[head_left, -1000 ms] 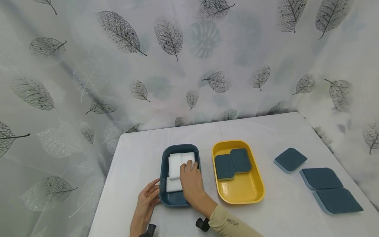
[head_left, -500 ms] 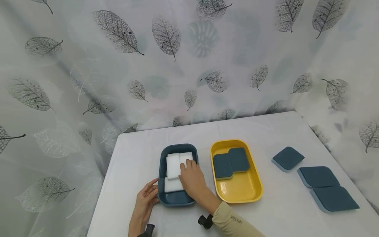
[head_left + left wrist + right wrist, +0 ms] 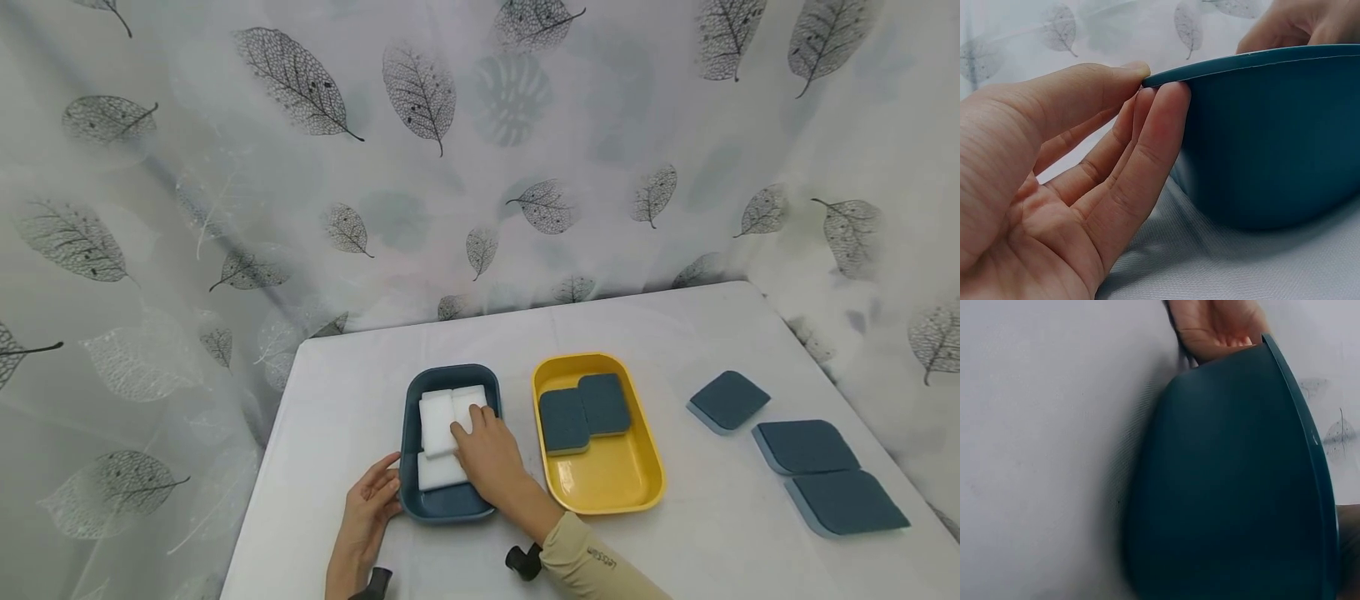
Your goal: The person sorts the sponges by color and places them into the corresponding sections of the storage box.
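Note:
In the head view my left hand (image 3: 370,504) is at the left side of a dark blue tray (image 3: 448,510). The left wrist view shows its thumb (image 3: 1125,74) on top of the rim and its fingers against the underside, pinching the edge. My right hand (image 3: 487,458) reaches into this tray from the right, fingers bent over the white sponge blocks. Two blocks lie side by side at the back, one being the left block (image 3: 437,423); another white block (image 3: 441,471) lies lower in front. The right fingertips are partly hidden, so I cannot tell whether they grip a block.
A yellow tray (image 3: 609,493) stands to the right, holding two dark teal sponges (image 3: 566,419) near its back left. Three more teal sponges, one set apart (image 3: 729,400), lie on the white tabletop (image 3: 690,333) farther right. A leaf-print curtain (image 3: 420,208) hangs behind.
The head view has shifted slightly. My right fingers have moved a little over the white blocks, and a bit more of the back right block shows. The left hand keeps its place on the rim.

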Available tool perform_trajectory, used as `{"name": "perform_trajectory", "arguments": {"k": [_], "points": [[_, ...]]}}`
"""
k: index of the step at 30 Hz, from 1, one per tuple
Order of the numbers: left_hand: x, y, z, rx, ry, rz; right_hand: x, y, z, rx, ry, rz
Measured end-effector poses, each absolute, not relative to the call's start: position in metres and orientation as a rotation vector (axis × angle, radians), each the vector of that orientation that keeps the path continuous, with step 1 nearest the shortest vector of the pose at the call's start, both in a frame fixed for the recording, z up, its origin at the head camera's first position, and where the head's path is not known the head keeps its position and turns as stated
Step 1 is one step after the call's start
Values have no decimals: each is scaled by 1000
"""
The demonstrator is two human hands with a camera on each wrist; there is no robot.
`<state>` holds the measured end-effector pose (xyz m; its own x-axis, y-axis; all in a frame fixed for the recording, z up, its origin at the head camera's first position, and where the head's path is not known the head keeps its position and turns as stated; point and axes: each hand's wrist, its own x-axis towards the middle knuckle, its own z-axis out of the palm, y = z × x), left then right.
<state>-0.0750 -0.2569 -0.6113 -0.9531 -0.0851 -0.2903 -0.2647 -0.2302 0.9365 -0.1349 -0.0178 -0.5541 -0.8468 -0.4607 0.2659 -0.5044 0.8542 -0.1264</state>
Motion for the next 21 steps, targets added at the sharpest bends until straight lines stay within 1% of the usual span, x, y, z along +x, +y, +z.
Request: {"name": "perform_trajectory", "arguments": {"k": [9, 21], "points": [[-75, -257, -612, -409, 1881, 2343, -134, -13, -553, 792, -2762, 240], [-74, -255, -610, -440, 1896, 2341, -132, -8, -550, 837, -2782, 314]]}}
